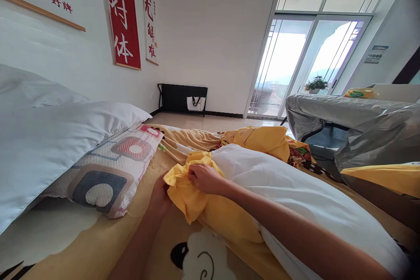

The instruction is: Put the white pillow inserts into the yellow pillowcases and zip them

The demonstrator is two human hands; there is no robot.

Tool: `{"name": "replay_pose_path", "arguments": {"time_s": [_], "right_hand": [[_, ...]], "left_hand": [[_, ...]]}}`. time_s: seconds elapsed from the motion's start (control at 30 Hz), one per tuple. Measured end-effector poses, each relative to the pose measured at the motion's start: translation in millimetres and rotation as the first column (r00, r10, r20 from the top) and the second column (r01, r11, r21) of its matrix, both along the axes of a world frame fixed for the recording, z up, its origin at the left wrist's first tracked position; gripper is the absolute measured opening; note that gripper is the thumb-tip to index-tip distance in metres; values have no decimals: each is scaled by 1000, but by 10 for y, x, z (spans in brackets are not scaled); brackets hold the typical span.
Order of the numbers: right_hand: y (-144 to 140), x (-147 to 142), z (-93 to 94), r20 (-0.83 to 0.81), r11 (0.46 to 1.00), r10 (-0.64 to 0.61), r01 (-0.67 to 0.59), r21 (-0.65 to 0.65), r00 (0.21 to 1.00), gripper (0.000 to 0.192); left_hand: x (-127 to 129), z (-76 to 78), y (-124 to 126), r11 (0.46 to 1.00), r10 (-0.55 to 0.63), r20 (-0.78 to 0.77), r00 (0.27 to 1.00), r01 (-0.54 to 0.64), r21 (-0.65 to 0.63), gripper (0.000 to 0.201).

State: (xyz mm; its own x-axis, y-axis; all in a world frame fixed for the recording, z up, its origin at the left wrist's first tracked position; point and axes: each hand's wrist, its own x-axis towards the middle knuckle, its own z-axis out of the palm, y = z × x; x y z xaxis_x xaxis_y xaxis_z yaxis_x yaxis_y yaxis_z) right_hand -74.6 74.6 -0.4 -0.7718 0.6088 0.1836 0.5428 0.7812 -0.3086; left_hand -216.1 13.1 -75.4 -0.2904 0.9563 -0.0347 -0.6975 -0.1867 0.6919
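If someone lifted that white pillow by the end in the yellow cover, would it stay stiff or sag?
Probably sag: the white pillow looks plump and soft, dented along its length. Likely light for its bulk. The yellow cover bunches into folds under the right hand, so it seems thin, floppy cloth.

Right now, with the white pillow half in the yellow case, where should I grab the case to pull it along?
Probably at the bunched open edge of the yellow case, from the near end of the pillow. The cloth is gathered into thick folds there, and the right hand already pinches them from above, with the left hand alongside.
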Motion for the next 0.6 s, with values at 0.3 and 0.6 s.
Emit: {"name": "replay_pose_path", "arguments": {"time_s": [0.3,0.6], "right_hand": [[-37,-31,240,-222,991,-58,29,-133,973,16],[-102,-99,278,-125,921,-96,41,-387,988,30]], "left_hand": [[30,95,-79,999,41,-11,999,-41,-5,19],[48,43,-136,998,31,-226,974,-18,55,36]]}}
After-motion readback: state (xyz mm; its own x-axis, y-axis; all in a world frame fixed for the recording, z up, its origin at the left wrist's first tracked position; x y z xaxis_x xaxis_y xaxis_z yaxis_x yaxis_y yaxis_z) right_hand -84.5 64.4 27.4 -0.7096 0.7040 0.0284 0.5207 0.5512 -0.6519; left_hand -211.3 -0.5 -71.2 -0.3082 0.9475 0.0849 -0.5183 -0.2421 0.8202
